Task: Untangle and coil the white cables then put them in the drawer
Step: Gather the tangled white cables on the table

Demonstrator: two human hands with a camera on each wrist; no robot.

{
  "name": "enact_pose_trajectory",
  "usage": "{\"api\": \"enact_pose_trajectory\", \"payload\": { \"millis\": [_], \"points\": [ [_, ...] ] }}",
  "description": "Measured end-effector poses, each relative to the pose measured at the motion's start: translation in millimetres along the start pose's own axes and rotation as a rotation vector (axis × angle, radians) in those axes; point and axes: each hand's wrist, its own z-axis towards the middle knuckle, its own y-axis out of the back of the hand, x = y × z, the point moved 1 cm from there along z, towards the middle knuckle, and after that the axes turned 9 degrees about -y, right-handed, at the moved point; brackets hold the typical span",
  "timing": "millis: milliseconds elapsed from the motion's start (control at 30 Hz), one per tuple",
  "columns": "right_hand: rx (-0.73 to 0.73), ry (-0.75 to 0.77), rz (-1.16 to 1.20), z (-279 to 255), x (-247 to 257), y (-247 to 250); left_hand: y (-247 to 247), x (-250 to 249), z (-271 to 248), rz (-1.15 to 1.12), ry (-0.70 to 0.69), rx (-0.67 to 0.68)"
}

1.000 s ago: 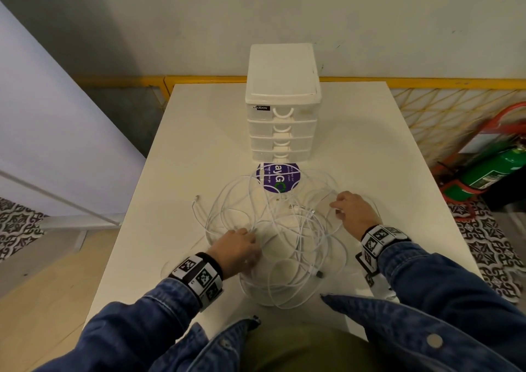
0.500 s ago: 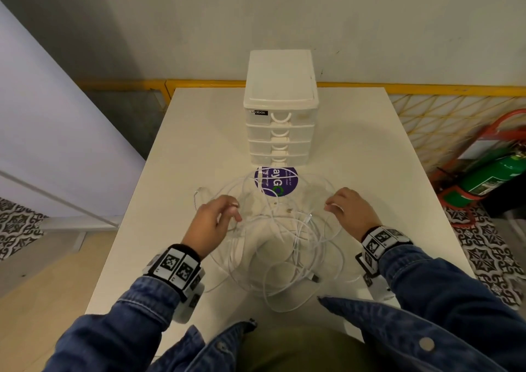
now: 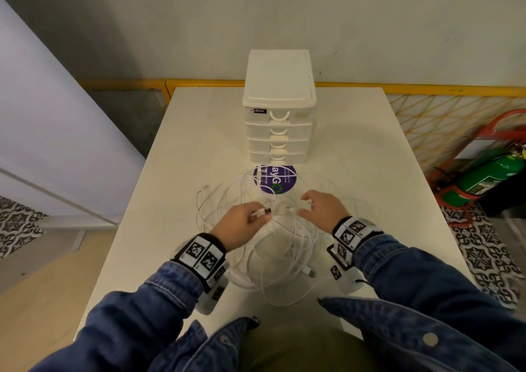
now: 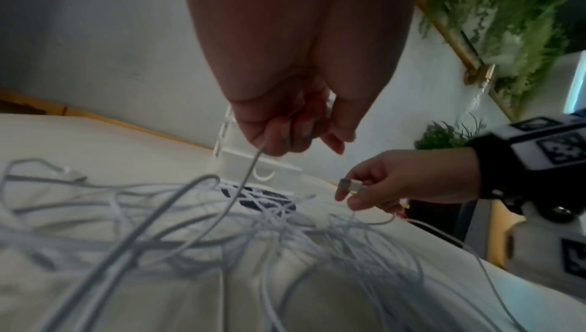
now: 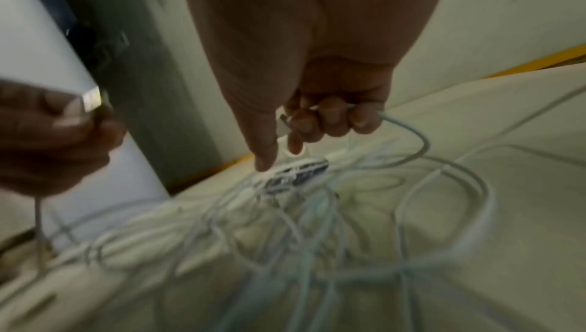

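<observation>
A tangle of white cables [image 3: 273, 257] lies in loose loops on the white table [image 3: 355, 149], in front of a white drawer unit [image 3: 279, 115] whose drawers are all closed. My left hand [image 3: 257, 213] is raised over the middle of the tangle and pinches a cable's plug end [image 3: 264, 211]. In the right wrist view that metal plug [image 5: 90, 100] sticks out of its fingers. My right hand [image 3: 304, 205] is close beside it and pinches another cable's plug end [image 4: 349, 184], with the cable [image 5: 409, 137] looping down from its curled fingers [image 5: 333, 119].
A round purple sticker [image 3: 284, 182] lies on the table between the drawer unit and the cables. A loose plug [image 3: 308, 272] rests near the front edge. A green fire extinguisher [image 3: 492, 175] in a red stand sits on the floor at the right.
My left hand moved from the near left of the tangle up to its middle and lifted a plug end. My right hand shifted slightly left and pinched a cable end.
</observation>
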Motion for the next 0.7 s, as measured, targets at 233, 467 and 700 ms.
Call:
{"api": "enact_pose_trajectory", "payload": {
  "millis": [233, 467, 700],
  "points": [
    [-0.042, -0.020, -0.100, -1, -5, -2, -39, 1, -18, 0.049, -0.029, 0.245],
    [-0.084, -0.035, 0.056, -19, -2, 27, -82, -18, -6, 0.313, 0.003, 0.357],
    [-0.149, -0.068, -0.014, -37, -10, 43, -75, -5, -9, 0.476, 0.049, 0.435]
  ]
}}
